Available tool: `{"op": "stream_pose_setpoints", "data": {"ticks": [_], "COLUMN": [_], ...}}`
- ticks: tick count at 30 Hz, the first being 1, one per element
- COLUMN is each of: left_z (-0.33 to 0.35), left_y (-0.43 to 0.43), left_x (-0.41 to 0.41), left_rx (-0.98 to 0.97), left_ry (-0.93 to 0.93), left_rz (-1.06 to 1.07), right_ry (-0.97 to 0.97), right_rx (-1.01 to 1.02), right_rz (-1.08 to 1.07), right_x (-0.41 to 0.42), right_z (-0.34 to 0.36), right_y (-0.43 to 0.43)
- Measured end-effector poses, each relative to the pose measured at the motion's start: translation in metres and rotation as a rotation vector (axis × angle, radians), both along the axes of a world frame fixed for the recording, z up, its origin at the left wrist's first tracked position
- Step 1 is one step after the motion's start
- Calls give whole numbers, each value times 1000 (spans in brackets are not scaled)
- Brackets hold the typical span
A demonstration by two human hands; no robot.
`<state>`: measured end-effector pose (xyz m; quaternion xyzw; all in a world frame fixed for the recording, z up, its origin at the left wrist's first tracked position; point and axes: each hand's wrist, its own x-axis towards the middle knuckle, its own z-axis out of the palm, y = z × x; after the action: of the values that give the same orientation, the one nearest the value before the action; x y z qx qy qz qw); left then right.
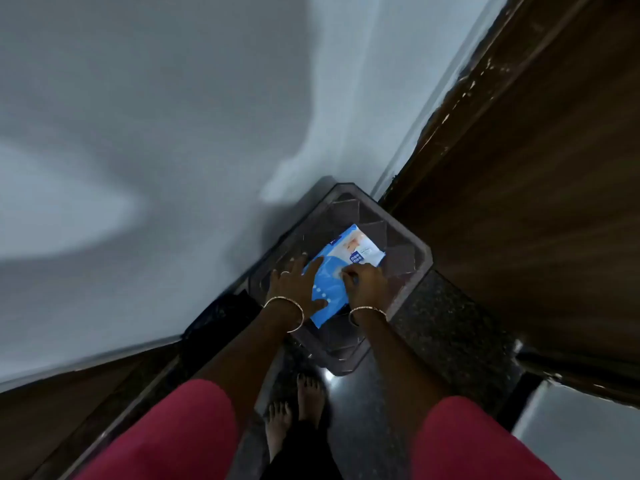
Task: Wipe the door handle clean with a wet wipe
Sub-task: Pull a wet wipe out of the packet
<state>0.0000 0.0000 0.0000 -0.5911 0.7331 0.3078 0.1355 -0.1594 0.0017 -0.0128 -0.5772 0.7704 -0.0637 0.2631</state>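
Blue wipes pack (341, 271) (on stool (420, 252)) under 2 hands.

Under the fingers (313, 268) lies a wipe pack (341, 271) of thin, glossy blue and white plastic film, creased and catching light. It rests on a stool (412, 268) of clear, smoky plastic, smooth and faceted. Below the fingers the floor (446, 327) is polished dark speckled stone, mirror-glossy. Right of the fingers stands a door (540, 188) of brown wood with a visible grain and chipped edge. Left of them the wall (156, 133) is matt, smooth painted plaster. Both wrists carry thin shiny metal bangles (367, 311), and the sleeves (180, 434) are matt red cloth.
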Motion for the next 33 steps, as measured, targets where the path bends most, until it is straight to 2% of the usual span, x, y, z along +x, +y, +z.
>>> {"op": "stream_pose_setpoints", "data": {"ticks": [11,17,25,33], "left_z": [-34,-41,-47,-56], "left_y": [-1,0,4,7], "left_x": [-15,-14,-15,-17], "left_rx": [102,108,157,159], "left_ry": [35,44,37,2], "left_rz": [57,67,71,55], "right_ry": [200,124,-9,-41], "right_rx": [-14,1,-137,-161], "right_rz": [152,194,30,19], "right_x": [2,0,1,-1], "right_z": [-20,-38,-39,-39], "right_y": [-13,-11,7,14]}}
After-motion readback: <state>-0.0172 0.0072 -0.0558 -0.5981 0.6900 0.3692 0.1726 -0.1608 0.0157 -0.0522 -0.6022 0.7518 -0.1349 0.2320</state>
